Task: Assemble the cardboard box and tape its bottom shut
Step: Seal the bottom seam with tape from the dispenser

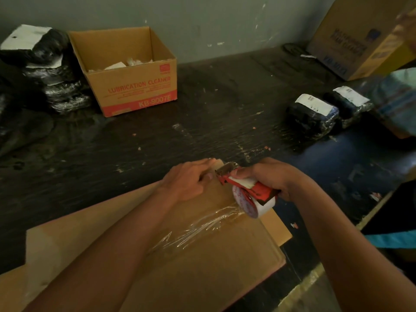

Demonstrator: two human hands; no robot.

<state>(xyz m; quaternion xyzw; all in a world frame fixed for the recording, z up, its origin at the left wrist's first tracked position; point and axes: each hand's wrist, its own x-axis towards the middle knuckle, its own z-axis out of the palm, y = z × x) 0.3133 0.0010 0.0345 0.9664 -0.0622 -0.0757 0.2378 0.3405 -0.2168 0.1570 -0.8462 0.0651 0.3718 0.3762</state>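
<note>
Dark table [202,109], cardboard box [202,271], tape dispenser [249,188]

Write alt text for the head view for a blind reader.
A right hand grips a red tape dispenser at the far edge of a cardboard box, wrinkled clear tape trailing behind it, while the left hand presses flat on the cardboard. An open box and black wrapped parcels sit on the dark table beyond.

Brown cardboard box [213,266] is matt, and the clear tape strip [202,228] on it is glossy and wrinkled. Red tape dispenser [258,190] looks like shiny plastic with a dull metal blade [225,168]. Dark counter [213,109] is rough and scuffed; black parcels [308,120] wear shiny film.
</note>
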